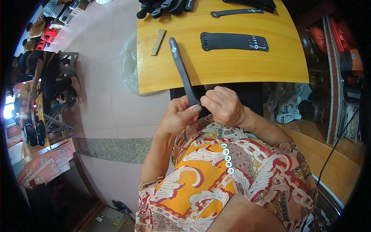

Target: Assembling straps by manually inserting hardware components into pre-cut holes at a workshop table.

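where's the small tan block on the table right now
In the head view the small tan block lies near the left edge of the wooden table, just left of the upper end of the grey strap both hands hold.

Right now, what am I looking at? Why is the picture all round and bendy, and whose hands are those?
A person wears a camera on their head, looking down, and its wide lens bends straight edges. So you see that person's own hands. The left hand and right hand together pinch the near end of a long dark strap, which slants up over a yellow wooden table. On the table lie a wide black strap piece with holes, a small tan block and another thin strap. Far left, another person bends over beside a stool.
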Demonstrator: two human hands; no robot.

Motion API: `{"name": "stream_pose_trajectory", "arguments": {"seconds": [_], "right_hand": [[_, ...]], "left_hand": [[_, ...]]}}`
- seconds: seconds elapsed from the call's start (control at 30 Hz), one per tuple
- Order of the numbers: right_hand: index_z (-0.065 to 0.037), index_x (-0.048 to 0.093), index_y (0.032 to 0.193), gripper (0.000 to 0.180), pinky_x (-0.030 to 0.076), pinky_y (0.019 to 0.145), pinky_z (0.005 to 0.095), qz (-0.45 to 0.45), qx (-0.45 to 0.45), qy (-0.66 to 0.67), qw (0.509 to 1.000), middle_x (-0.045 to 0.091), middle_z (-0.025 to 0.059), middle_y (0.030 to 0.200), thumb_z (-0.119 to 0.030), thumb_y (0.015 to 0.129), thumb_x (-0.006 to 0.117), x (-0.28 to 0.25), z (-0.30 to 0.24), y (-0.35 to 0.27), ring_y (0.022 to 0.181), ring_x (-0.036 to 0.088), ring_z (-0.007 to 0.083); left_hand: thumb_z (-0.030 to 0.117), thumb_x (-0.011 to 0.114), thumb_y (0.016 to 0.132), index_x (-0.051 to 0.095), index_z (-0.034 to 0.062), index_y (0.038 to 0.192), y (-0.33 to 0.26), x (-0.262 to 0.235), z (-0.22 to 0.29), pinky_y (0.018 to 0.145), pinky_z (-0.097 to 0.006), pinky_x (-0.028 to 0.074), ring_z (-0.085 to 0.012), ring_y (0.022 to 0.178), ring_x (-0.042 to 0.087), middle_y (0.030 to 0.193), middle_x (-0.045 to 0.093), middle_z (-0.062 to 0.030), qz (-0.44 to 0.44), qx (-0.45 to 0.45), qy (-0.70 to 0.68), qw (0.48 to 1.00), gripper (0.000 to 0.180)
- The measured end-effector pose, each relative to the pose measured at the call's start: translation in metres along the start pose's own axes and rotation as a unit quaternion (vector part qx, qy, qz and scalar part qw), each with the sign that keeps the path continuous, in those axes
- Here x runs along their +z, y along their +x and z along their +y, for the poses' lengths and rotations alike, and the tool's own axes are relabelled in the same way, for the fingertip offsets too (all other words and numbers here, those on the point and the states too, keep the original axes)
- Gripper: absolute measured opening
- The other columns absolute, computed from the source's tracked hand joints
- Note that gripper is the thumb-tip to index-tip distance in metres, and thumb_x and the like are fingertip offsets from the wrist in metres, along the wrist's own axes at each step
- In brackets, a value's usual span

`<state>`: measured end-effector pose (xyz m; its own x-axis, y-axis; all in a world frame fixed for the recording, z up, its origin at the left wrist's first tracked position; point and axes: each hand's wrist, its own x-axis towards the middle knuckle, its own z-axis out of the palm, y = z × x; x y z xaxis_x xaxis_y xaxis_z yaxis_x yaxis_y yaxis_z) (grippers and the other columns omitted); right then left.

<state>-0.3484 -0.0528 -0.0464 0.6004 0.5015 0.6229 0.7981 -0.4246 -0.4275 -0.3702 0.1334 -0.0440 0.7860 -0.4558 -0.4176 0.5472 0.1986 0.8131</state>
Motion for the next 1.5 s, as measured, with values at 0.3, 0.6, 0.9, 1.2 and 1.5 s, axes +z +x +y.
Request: {"name": "stream_pose_trajectory", "arguments": {"seconds": [0.3, 0.6, 0.9, 1.2, 1.5], "right_hand": [[0.001, 0.053, 0.075, 0.016, 0.04, 0.047, 0.0345, 0.0, -0.022, 0.023, 0.999, 0.044, 0.0088, 0.061, -0.003, 0.061, 0.058, 0.006, 0.0, 0.002, 0.055, 0.049, 0.0242], [0.002, 0.057, 0.09, 0.024, 0.043, 0.052, 0.0359, -0.011, 0.015, 0.083, 0.996, 0.05, 0.0129, 0.066, -0.001, 0.067, 0.057, 0.006, -0.008, 0.001, 0.061, 0.053, 0.0267], [0.006, 0.056, 0.093, 0.028, 0.044, 0.053, 0.0374, -0.042, -0.002, 0.147, 0.988, 0.052, 0.0142, 0.066, 0.001, 0.065, 0.055, 0.006, -0.005, 0.022, 0.06, 0.054, 0.0284], [0.005, 0.058, 0.091, 0.023, 0.045, 0.055, 0.0349, -0.078, 0.086, 0.196, 0.974, 0.056, 0.0152, 0.071, 0.009, 0.069, 0.053, 0.01, -0.02, 0.034, 0.063, 0.057, 0.0291], [0.004, 0.061, 0.09, 0.015, 0.047, 0.06, 0.0301, -0.071, 0.208, 0.251, 0.943, 0.062, 0.016, 0.078, 0.004, 0.077, 0.053, -0.001, -0.034, 0.046, 0.068, 0.06, 0.0234]], "left_hand": [[0.016, 0.063, 0.083, 0.055, 0.0033, 0.083, -0.002, -0.003, 0.002, 0.041, -0.019, 0.03, -0.0036, 0.047, 0.039, 0.059, 0.049, 0.0027, -0.012, 0.002, -0.023, 1.0, 0.015], [0.013, 0.062, 0.083, 0.052, 0.0023, 0.08, -0.003, -0.012, 0.013, 0.042, -0.021, 0.033, -0.0061, 0.047, 0.04, 0.057, 0.047, 0.0009, -0.058, -0.059, -0.015, 0.996, 0.015], [0.007, 0.061, 0.082, 0.053, -0.001, 0.1, -0.019, -0.004, 0.004, 0.061, -0.022, 0.048, -0.0094, 0.07, 0.054, 0.083, 0.056, -0.0033, 0.003, 0.054, -0.116, 0.992, 0.021], [-0.002, 0.06, 0.08, 0.048, -0.0062, 0.11, -0.028, 0.019, -0.004, 0.071, -0.026, 0.049, -0.0121, 0.084, 0.057, 0.094, 0.057, -0.0097, 0.259, 0.249, 0.137, 0.923, 0.032], [0.0, 0.054, 0.079, 0.035, -0.0113, 0.123, -0.02, 0.019, -0.018, 0.073, -0.037, 0.049, -0.0382, 0.082, 0.06, 0.094, 0.056, -0.0265, 0.289, 0.375, 0.447, 0.759, 0.049]]}}
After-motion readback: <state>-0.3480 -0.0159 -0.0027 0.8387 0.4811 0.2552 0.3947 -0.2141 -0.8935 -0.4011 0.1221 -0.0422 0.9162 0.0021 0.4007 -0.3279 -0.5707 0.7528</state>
